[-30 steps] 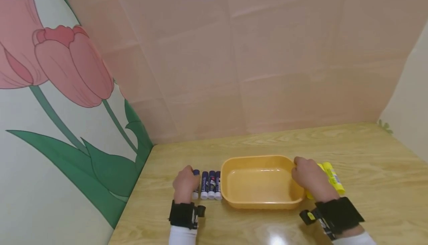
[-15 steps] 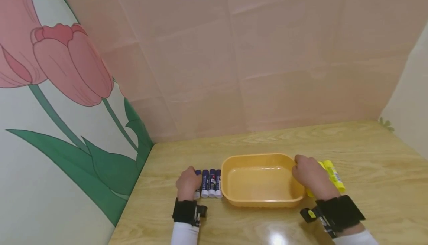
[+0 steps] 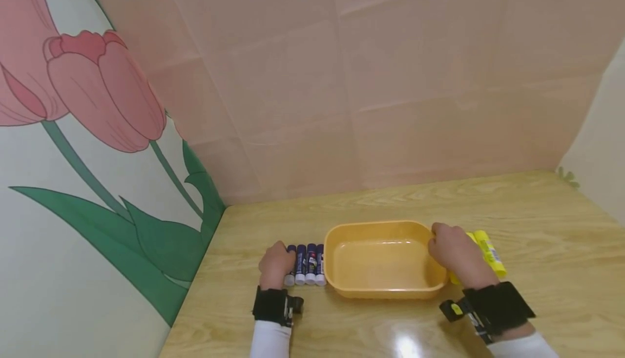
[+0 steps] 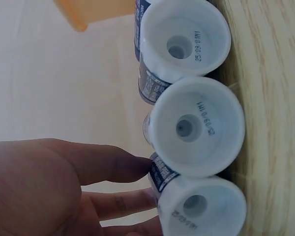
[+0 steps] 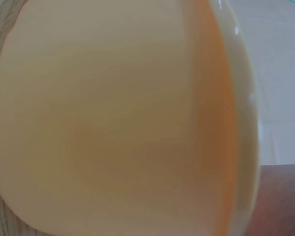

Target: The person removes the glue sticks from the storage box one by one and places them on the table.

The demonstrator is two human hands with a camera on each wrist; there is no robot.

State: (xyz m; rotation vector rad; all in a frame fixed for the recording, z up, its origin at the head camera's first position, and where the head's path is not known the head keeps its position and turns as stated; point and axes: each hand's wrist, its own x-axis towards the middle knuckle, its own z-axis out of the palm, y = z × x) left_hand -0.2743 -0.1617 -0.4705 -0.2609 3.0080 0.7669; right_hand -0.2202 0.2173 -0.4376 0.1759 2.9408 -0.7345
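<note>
In the head view my left hand (image 3: 276, 260) holds the leftmost dark blue glue stick (image 3: 290, 279) at the end of a row of glue sticks (image 3: 311, 266) with white bases. The left wrist view shows the thumb (image 4: 115, 164) against its barrel, the fingers partly hidden behind it. Several white bases (image 4: 196, 129) stand side by side there, touching. My right hand (image 3: 458, 255) grips the right rim of a yellow-orange plastic basin (image 3: 386, 294). Within the right wrist view, the basin wall (image 5: 103, 118) covers most of the picture, and only a bit of hand (image 5: 282, 201) shows.
Yellow glue sticks (image 3: 490, 253) lie right of the basin, partly behind my right hand. The wooden table (image 3: 361, 328) meets a pinkish covering (image 3: 342, 103) at the back. A tulip-painted wall (image 3: 97, 92) stands on the left.
My left hand has shifted right with its glue stick, closing the gap to the row of blue ones. The right hand keeps its grip on the basin, which stays in place.
</note>
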